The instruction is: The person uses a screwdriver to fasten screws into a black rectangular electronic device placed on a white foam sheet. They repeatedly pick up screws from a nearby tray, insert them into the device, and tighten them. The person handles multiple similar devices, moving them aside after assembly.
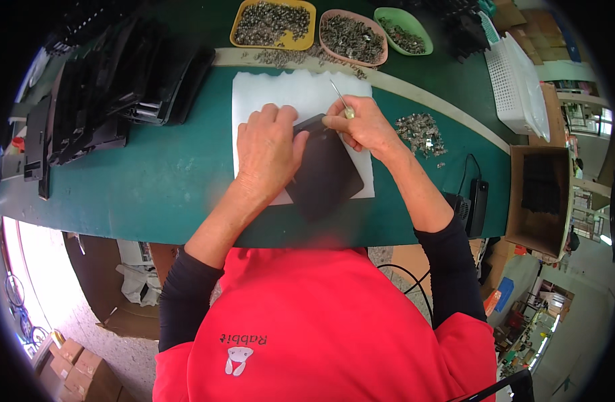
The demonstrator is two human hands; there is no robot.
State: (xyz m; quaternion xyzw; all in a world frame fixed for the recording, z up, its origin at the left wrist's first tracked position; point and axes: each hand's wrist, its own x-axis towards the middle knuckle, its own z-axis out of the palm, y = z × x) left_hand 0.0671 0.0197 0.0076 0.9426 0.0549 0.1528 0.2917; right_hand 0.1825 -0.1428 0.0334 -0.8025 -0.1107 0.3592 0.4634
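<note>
A flat black plastic panel (329, 167) lies tilted on a white foam sheet (250, 90) in front of me. My left hand (267, 149) grips its upper left edge, with the thumb along the side and the fingertips partly hidden. At the panel's top right corner, my right hand (366, 127) is closed around a slim tool with a pale yellowish handle (349, 112) and a thin metal shaft pointing up and away; whether it is an awl or a screwdriver I cannot tell. Those right fingers also touch the panel's corner.
Small metal parts fill a yellow tray (313, 27), a pink tray (384, 50) and a green tray (424, 33). A loose pile of metal clips (421, 134) lies at right. Black plastic housings (113, 94) are stacked left. A white basket (512, 84) and cardboard box (538, 231) stand right.
</note>
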